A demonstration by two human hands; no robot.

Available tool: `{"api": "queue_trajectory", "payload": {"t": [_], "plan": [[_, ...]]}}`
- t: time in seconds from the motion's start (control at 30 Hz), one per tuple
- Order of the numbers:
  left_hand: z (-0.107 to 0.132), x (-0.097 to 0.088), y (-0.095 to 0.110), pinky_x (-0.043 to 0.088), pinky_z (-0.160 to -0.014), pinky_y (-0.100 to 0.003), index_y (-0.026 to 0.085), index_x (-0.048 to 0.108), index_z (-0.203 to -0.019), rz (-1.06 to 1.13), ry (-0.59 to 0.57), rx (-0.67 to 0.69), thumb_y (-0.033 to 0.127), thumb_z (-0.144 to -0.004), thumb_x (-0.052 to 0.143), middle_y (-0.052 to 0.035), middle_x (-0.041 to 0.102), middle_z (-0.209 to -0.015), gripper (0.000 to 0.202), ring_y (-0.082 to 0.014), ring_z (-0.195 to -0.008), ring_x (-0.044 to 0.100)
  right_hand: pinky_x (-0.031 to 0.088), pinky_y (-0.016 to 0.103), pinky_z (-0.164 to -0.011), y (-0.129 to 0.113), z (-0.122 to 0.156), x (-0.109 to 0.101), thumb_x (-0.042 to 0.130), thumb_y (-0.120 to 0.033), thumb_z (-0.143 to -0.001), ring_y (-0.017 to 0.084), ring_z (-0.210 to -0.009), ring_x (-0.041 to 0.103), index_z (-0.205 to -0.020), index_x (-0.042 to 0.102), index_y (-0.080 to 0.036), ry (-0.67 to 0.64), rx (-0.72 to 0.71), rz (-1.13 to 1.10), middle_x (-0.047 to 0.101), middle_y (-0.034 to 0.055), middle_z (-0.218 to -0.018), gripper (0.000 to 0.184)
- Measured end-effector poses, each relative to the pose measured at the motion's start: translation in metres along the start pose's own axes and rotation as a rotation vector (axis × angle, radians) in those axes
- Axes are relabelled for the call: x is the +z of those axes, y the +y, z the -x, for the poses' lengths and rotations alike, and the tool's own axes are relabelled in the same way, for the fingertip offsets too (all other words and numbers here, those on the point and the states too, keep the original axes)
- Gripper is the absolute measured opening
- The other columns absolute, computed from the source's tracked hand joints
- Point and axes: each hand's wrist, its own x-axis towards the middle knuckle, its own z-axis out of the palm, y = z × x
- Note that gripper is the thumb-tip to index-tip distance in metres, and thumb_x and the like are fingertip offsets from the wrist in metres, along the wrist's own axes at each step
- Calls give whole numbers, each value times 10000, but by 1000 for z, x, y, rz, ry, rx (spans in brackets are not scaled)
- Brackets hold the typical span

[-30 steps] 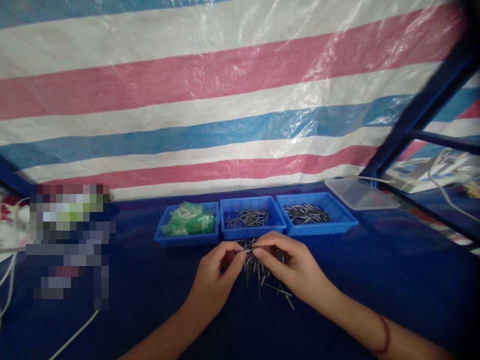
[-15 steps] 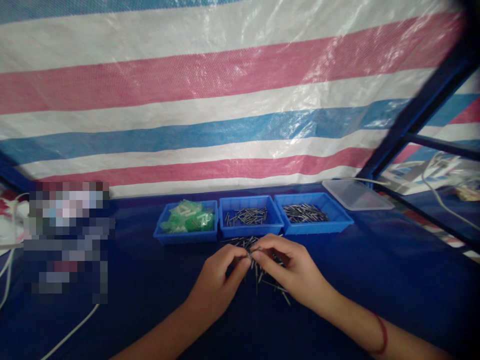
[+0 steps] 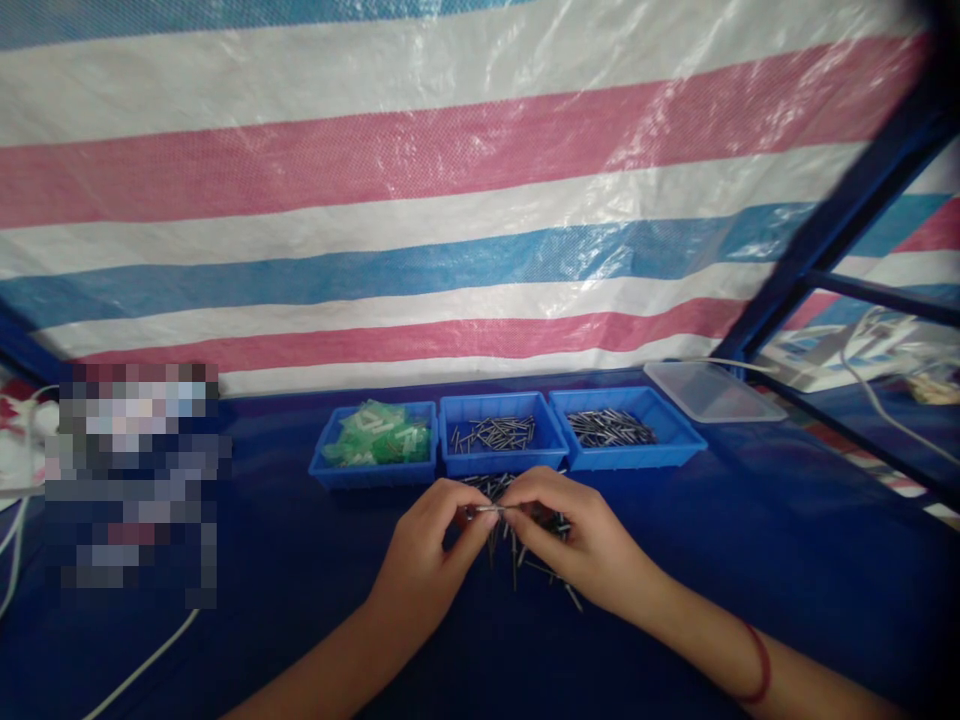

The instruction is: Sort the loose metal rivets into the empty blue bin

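Note:
A thin metal rod lies crosswise between my fingertips, with its left part lighter and apparently thicker. My left hand pinches it from the left between thumb and forefinger. From the right, the thumb and forefinger of my right hand close on its other end. The two hands almost touch. Beneath and around them a loose pile of similar thin metal rods lies on the blue table, partly covered by my fingers. Some stick out below and to the right of my hands.
Behind the pile stand three blue bins in a row: a left bin with green plastic packets, a middle bin and a right bin with metal rods. A clear lid lies back right. White cable runs along the left.
The rod between my fingertips now shows clearly and lies nearly level, where before my fingers mostly hid it. My hands have hardly shifted. The bins stay put.

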Motion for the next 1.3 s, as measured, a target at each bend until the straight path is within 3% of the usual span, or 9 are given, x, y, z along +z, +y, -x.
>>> {"api": "queue_trajectory", "payload": {"t": [0.07, 0.17, 0.3, 0.43, 0.63, 0.87, 0.97, 1.1, 1.3], "plan": [[-1, -3, 0, 437, -726, -255, 198, 583, -939, -69, -43, 6, 278, -896, 528, -16, 633, -876, 106, -155, -783, 580, 469, 301, -738, 0, -3, -7, 509, -192, -885, 166, -814, 594, -889, 639, -207, -4, -69, 76, 660, 42, -843, 131], [-3, -10, -3, 428, -813, -323, 213, 582, -1038, -229, -128, 45, 327, -904, 516, -36, 638, -995, 188, -199, -902, 579, 466, 344, -764, 8, -9, -28, 509, -217, -885, 190, -823, 597, -879, 636, -210, 117, -91, 252, 667, 48, -844, 127], [-6, -17, -11, 424, -824, -386, 216, 600, -1103, -427, -229, 72, 370, -876, 554, -65, 626, -1077, 279, -254, -966, 570, 459, 355, -715, 37, -14, -64, 514, -266, -868, 212, -756, 597, -836, 641, -199, 332, 19, 551, 674, 63, -811, 147], [-7, -19, -17, 446, -800, -373, 204, 628, -1085, -500, -329, 69, 328, -871, 570, -71, 641, -1037, 254, -252, -935, 591, 440, 403, -776, 66, -14, -83, 535, -291, -843, 262, -809, 608, -859, 671, -161, 298, 110, 864, 678, 107, -845, 189], [-9, -18, -18, 466, -810, -319, 176, 638, -995, -449, -364, 41, 209, -921, 473, -61, 657, -969, 183, -209, -909, 611, 424, 414, -820, 52, -13, -62, 540, -298, -852, 254, -879, 571, -907, 675, -175, 308, 0, 824, 657, 96, -921, 191], [-9, -25, -19, 463, -805, -311, 185, 594, -1091, -398, -345, 11, 261, -894, 527, -64, 636, -995, 221, -209, -911, 597, 451, 395, -784, 16, -5, -24, 533, -198, -851, 223, -864, 558, -890, 672, -200, 128, -183, 531, 644, 77, -897, 145], [-8, -34, -18, 450, -821, -332, 181, 616, -1019, -434, -364, -14, 322, -848, 589, -70, 613, -1001, 223, -233, -935, 581, 458, 383, -767, 11, -3, -18, 526, -180, -855, 209, -839, 559, -882, 671, -197, 65, -194, 483, 646, 71, -878, 149], [-8, -44, -15, 440, -747, -302, 177, 616, -847, -437, -425, -75, 231, -863, 532, -44, 604, -884, 101, -202, -827, 590, 465, 385, -759, 11, -3, -16, 520, -185, -862, 207, -829, 560, -863, 675, -201, 31, -185, 459, 649, 73, -868, 156], [-8, -35, -9, 415, -714, -273, 185, 560, -857, -276, -374, -79, 215, -907, 458, -17, 605, -842, 117, -176, -793, 574, 481, 372, -757, 9, 0, -9, 560, -187, -848, 202, -834, 572, -867, 673, -209, 12, -152, 347, 650, 61, -861, 117]]}}
